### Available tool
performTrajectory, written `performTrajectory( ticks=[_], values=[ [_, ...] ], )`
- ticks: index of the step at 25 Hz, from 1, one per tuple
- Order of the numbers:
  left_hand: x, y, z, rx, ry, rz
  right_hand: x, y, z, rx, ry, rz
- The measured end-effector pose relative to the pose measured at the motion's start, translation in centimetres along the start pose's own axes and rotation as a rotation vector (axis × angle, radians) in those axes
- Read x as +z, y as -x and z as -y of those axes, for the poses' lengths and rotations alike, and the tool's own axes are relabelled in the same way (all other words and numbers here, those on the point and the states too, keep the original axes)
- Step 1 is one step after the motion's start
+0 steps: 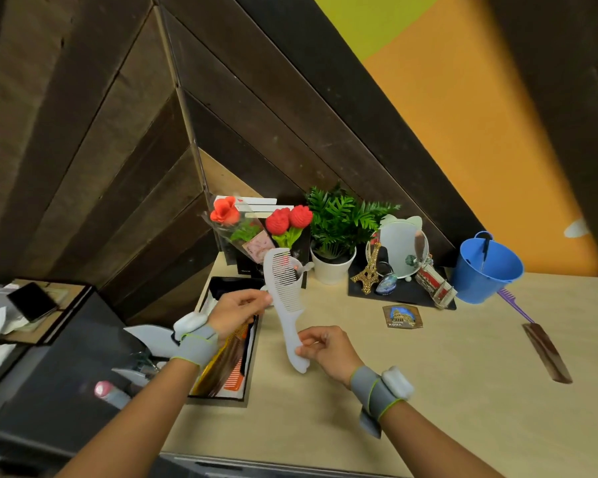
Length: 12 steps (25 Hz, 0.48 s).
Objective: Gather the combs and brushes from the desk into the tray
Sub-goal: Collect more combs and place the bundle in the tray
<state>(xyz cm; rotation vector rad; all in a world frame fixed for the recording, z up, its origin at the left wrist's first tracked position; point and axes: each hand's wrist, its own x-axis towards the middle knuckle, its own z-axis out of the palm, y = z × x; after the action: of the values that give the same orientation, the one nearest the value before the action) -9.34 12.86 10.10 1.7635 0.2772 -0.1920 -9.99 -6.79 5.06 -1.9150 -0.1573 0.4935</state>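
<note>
White plastic handled comb (287,305): held above desk by both hands. Left hand (237,313): fingers pinching comb spine, teeth end up. Right hand (327,350): fingers gripping handle end. Black rectangular tray (221,288): beneath left hand, holds orange and brown combs. Dark brown flat comb (546,353), purple tail comb (515,305): on light wooden desk (359,401), well right of right hand.
</note>
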Motion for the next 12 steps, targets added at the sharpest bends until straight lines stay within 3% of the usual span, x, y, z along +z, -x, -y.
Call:
performTrajectory(
  ticks=[7, 12],
  values=[
    [2.4, -0.6, -1.2, 0.013, 0.130, 0.022, -0.6, 1.1, -0.6, 0.007, -0.101, 0.003],
    [-2.6, -1.0, -1.4, -0.014, -0.053, -0.005, -1.1, 2.0, -1.2, 0.024, -0.144, -0.013]
  ],
)
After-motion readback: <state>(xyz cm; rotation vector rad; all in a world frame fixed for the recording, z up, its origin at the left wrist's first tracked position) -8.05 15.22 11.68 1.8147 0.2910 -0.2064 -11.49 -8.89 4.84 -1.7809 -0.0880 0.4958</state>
